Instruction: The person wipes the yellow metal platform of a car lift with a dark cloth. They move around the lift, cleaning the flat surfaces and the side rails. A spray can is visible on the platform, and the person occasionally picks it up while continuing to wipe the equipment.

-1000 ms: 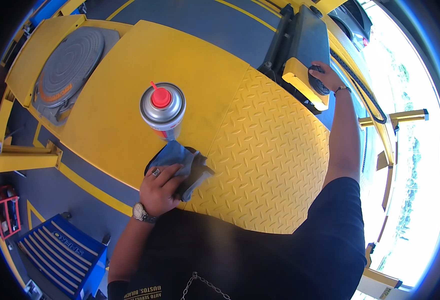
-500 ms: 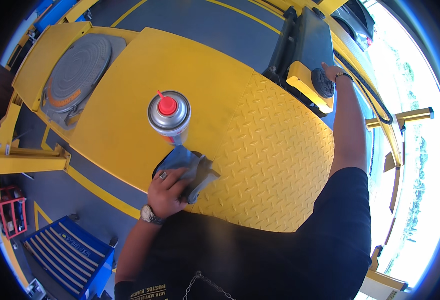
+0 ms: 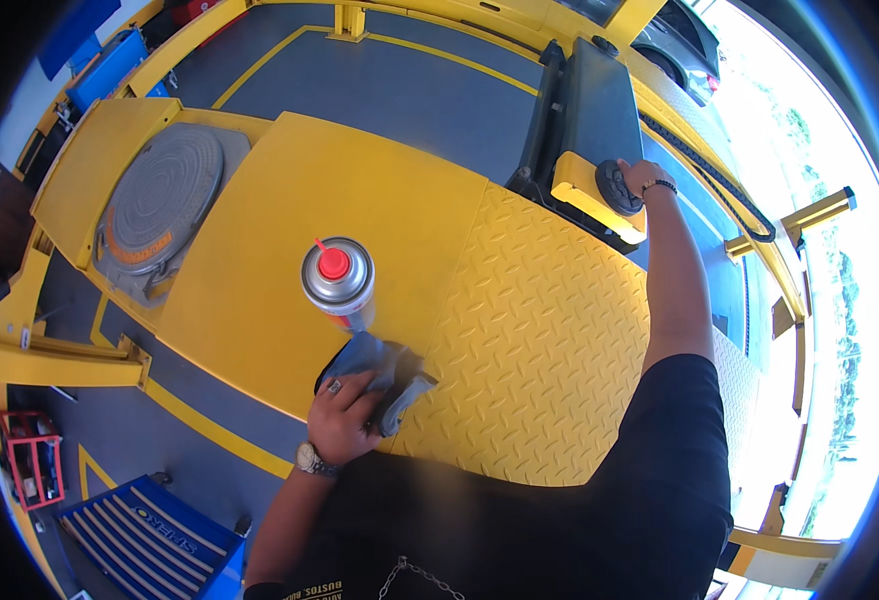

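Note:
My left hand (image 3: 345, 418), wearing a ring and a watch, is closed over a crumpled dark grey-blue cloth (image 3: 400, 385) on the yellow platform. Just beyond the cloth stands an upright spray can (image 3: 345, 290) with a red cap and silver top; neither hand touches it. My right arm stretches far to the right. At its end, my right hand (image 3: 646, 177) grips the far right edge of a round black pad (image 3: 615, 188), its fingers partly hidden. That pad sits against a yellow block (image 3: 578, 182) at the end of a dark grey beam (image 3: 600, 110).
The yellow platform (image 3: 290, 190) is smooth at left, with raised tread plate (image 3: 540, 330) at right. A round grey turntable plate (image 3: 165, 195) is set in its left end. A blue tool cabinet (image 3: 155, 535) and a red cart (image 3: 35, 460) stand at lower left. A dark car (image 3: 675, 50) is at upper right.
My view has shifted, so the platform and can sit lower in the picture. My right hand stays at the round pad, its fingers now further over the edge. My left hand stays on the cloth.

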A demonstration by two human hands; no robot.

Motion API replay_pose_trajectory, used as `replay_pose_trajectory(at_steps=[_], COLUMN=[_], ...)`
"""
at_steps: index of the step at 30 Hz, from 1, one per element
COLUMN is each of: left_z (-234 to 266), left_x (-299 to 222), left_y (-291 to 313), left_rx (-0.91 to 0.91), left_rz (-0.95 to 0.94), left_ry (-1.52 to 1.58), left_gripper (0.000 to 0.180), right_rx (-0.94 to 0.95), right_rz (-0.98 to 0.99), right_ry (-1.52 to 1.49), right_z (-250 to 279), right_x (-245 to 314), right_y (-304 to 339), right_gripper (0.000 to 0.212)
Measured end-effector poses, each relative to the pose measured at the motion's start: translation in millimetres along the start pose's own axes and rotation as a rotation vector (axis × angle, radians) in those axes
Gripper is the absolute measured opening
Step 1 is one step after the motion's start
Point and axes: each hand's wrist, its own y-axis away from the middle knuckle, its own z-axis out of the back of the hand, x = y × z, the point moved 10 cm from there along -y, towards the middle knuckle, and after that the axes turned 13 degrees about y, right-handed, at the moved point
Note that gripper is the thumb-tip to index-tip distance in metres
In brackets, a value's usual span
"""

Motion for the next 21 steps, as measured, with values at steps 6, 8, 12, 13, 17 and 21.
replay_pose_trajectory(at_steps=[6, 8, 12, 13, 17, 21], left_z=[-1, 0, 1, -1, -5, 6], left_x=[0, 0, 3, 4, 1, 2], left_y=[-2, -1, 3, 2, -3, 3], left_rx=[0.007, 0.007, 0.031, 0.026, 0.009, -0.016], left_rz=[-0.001, 0.013, 0.019, 0.014, -0.007, 0.016], left_ry=[0.008, 0.008, -0.036, -0.022, 0.01, -0.012], left_gripper=[0.04, 0.039, 0.036, 0.035, 0.032, 0.032], right_rx=[-0.033, -0.054, 0.025, 0.018, 0.128, -0.038], right_rz=[0.152, -0.081, 0.015, 0.085, 0.089, 0.167], right_ry=[-0.012, 0.068, 0.049, 0.037, 0.078, 0.023], right_z=[0, -1, 32, 13, -28, 22], right_x=[6, -8, 23, 23, -12, 36], right_y=[-8, -3, 22, 9, -27, 25], right_gripper=[0.064, 0.063, 0.061, 0.061, 0.06, 0.055])
